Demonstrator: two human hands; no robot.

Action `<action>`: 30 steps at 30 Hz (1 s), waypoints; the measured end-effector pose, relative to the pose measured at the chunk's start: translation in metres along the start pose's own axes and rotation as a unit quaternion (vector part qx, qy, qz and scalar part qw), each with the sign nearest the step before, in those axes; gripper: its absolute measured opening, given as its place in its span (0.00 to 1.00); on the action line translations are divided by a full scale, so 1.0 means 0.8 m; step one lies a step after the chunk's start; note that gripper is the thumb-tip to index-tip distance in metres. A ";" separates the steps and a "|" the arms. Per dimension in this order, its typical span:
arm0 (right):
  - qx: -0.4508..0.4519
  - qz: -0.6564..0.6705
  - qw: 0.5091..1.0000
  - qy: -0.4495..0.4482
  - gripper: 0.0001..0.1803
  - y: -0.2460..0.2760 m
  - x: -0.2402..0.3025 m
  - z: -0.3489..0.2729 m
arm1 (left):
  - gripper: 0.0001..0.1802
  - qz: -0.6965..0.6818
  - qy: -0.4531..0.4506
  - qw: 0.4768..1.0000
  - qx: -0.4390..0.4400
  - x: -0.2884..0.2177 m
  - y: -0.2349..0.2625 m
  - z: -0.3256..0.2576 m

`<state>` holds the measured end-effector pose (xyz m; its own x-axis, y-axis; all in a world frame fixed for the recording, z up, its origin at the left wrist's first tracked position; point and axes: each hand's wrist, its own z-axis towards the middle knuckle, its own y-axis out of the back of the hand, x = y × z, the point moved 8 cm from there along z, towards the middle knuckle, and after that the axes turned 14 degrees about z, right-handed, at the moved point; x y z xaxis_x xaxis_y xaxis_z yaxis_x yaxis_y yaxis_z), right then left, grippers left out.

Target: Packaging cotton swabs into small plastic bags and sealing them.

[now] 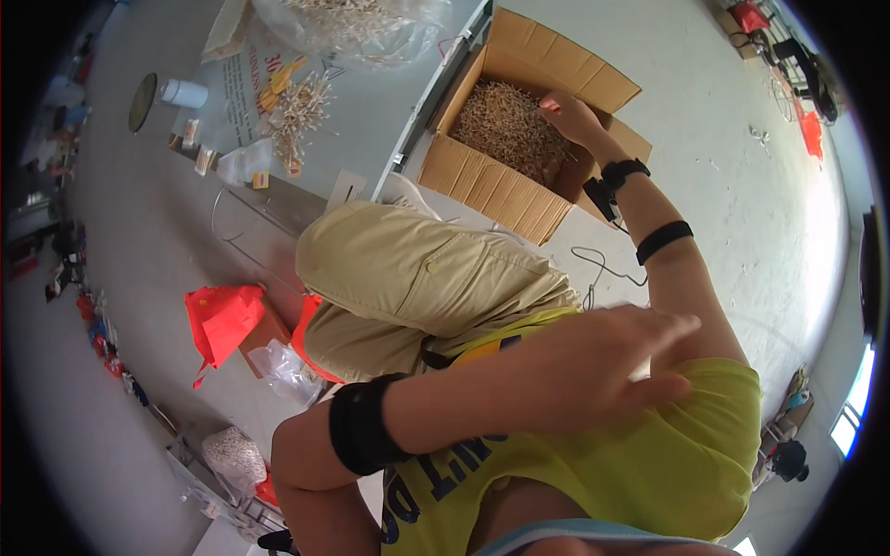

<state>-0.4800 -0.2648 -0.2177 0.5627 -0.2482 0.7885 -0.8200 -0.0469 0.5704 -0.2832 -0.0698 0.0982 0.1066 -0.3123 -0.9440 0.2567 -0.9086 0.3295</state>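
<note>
Right hand (pixel 567 113) reaching into the open brown cardboard box (pixel 482 176) at upper centre, fingers curled down on the heap of pale tan wooden sticks (pixel 505 125) inside, grip hidden, so cannot tell what is held. Left hand (pixel 607 357) at lower centre, blurred, fingers spread, grip open and empty, hovering over the yellow shirt (pixel 667 463). Bare grey floor (pixel 742 157) wide open right of the box; red plastic bag (pixel 222 320) at left, clear sack of sticks (pixel 352 28) along the top edge.

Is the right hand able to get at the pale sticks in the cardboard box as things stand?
Likely yes: the right hand is already inside the open box, on the sticks; flaps folded out, nothing blocks it.
</note>
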 end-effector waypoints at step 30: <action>0.301 -0.030 0.950 -0.081 0.16 -0.193 -0.063 -0.019 | 0.28 0.419 0.094 0.902 -0.038 0.320 0.148 0.067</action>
<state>-0.3799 -0.2306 -0.3421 0.6266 -0.3718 0.6849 -0.7260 -0.5981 0.3394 -0.2771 -0.2720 -0.1057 0.4536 -0.8212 -0.3461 0.0741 -0.3523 0.9330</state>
